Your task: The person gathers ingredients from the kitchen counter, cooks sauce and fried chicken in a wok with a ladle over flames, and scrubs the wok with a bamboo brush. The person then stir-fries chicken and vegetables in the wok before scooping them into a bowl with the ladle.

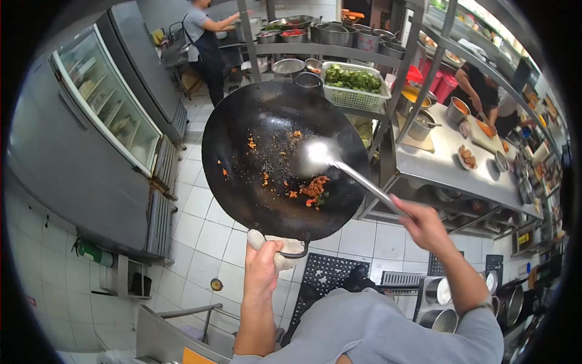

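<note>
A big black wok (254, 121) fills the middle of the view, tilted so that its inside faces me. Bits of orange and brown food (314, 187) with a little green cling to its lower right, and crumbs are scattered over the centre. My left hand (262, 267) is closed around the wok's near loop handle, with a pale folded cloth (285, 247) between. In my right hand (424, 225) is the long metal handle of a ladle (370, 187). The ladle's head is over the wok's inside, blurred by motion; whether it touches the wok I cannot tell.
Behind the wok stands a metal shelf (357, 47) with pots and a white basket (357, 97) of green vegetables. At right, a person cuts orange food on a steel counter (436, 170). Another person (203, 48) stands at back left. Fridges (91, 151) line the left. A black mat (330, 273) covers some floor.
</note>
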`<state>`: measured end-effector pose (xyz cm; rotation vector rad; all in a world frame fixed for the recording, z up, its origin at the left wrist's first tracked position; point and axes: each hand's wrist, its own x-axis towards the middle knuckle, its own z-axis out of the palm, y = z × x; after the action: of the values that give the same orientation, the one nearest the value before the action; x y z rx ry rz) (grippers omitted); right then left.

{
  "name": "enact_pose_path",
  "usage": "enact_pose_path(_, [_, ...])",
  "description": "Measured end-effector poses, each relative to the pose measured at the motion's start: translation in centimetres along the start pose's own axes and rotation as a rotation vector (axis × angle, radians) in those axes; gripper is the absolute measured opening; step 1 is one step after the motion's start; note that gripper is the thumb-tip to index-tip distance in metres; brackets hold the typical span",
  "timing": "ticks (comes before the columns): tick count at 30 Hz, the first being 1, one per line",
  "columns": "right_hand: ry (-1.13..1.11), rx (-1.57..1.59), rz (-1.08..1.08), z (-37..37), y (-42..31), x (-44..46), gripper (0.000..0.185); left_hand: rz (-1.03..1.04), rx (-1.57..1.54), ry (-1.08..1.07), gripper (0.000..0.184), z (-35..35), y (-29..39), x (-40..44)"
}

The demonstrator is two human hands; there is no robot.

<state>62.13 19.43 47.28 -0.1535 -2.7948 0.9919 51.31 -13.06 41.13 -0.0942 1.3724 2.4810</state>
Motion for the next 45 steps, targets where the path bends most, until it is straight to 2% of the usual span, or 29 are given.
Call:
enact_pose_path(3, [0.119,0.166,-0.064,5.1,-1.6,6.5,0.054,0.009,0.000,-0.028,0.040,0.7,-0.3,-0.2])
enact_pose_path(4, [0.123,0.135,-0.102,5.1,-1.5,6.4,0.055,0.012,-0.005,-0.032,0.040,0.8,-0.3,0.0])
enact_pose_path(6, [0.106,0.075,-0.182,6.1,-1.9,5.5,0.057,0.004,-0.006,-0.052,0.040,0.5,0.2,0.0])
enact_pose_path(7, [0.013,0.008,-0.138,5.2,-1.2,3.0,0.060,0.001,-0.017,-0.050,0.040,0.2,0.4,-0.1])
enact_pose_path(9, [-0.019,-0.076,-0.157,3.4,1.2,-2.7,0.060,-0.018,-0.038,-0.016,0.040,-0.4,0.7,-0.2])
enact_pose_path(11, [-0.074,-0.176,-0.033,-0.1,3.0,-5.5,0.059,-0.022,-0.034,0.011,0.041,-0.9,0.7,-0.1])
enact_pose_path(12, [-0.113,-0.107,0.130,-2.0,1.7,-4.6,0.057,-0.028,-0.013,0.014,0.041,-1.1,0.5,-0.1])
enact_pose_path(14, [0.001,-0.128,0.008,-1.4,2.5,-1.7,0.056,-0.010,0.014,0.002,0.041,-0.9,0.6,0.3])
enact_pose_path(16, [0.172,-0.020,-0.092,1.7,2.6,3.0,0.055,0.020,0.022,0.006,0.041,-0.1,0.7,0.4])
enact_pose_path(18, [0.242,-0.146,-0.098,3.6,2.2,7.4,0.055,0.033,0.009,0.025,0.042,0.4,0.6,0.4])
enact_pose_path(21, [0.255,-0.151,-0.183,4.9,4.1,6.5,0.055,0.047,-0.019,0.037,0.040,0.3,1.0,0.6])
enact_pose_path(23, [0.127,-0.268,-0.038,4.6,4.2,0.3,0.058,0.041,-0.051,0.039,0.038,0.0,1.6,0.7])
enact_pose_path(25, [0.071,-0.103,-0.036,2.8,5.0,-4.0,0.060,-0.007,-0.051,0.048,0.037,-0.7,1.9,1.1])
enact_pose_path(29, [0.021,0.039,0.076,2.5,1.0,1.0,0.057,0.021,0.012,0.036,0.035,-1.9,0.2,1.4])
enact_pose_path(32, [0.008,0.217,-0.018,5.9,-2.4,6.5,0.056,-0.037,0.023,-0.015,0.024,-0.8,0.7,1.3])
enact_pose_path(34, [0.002,0.276,-0.123,6.9,-4.4,7.7,0.055,-0.062,0.001,-0.002,0.024,-0.4,1.2,1.0])
enact_pose_path(37, [-0.134,-0.086,-0.173,4.5,-0.9,2.8,0.062,-0.076,-0.032,0.038,0.025,-0.8,2.0,0.5])
enact_pose_path(39, [-0.057,-0.185,-0.232,1.0,2.5,-0.8,0.062,-0.057,-0.042,0.062,0.027,-1.4,2.2,0.9])
enact_pose_path(41, [-0.128,-0.141,0.070,-3.5,1.4,-1.5,0.055,-0.050,-0.027,0.066,0.032,-2.3,1.9,0.8])
enact_pose_path(42, [-0.088,-0.216,-0.075,-4.4,1.9,-0.8,0.057,-0.024,-0.007,0.081,0.032,-2.1,2.0,1.0])
enact_pose_path(45, [-0.018,-0.180,-0.001,-0.5,2.6,1.5,0.059,0.041,0.022,0.105,0.035,-1.3,2.1,1.1])
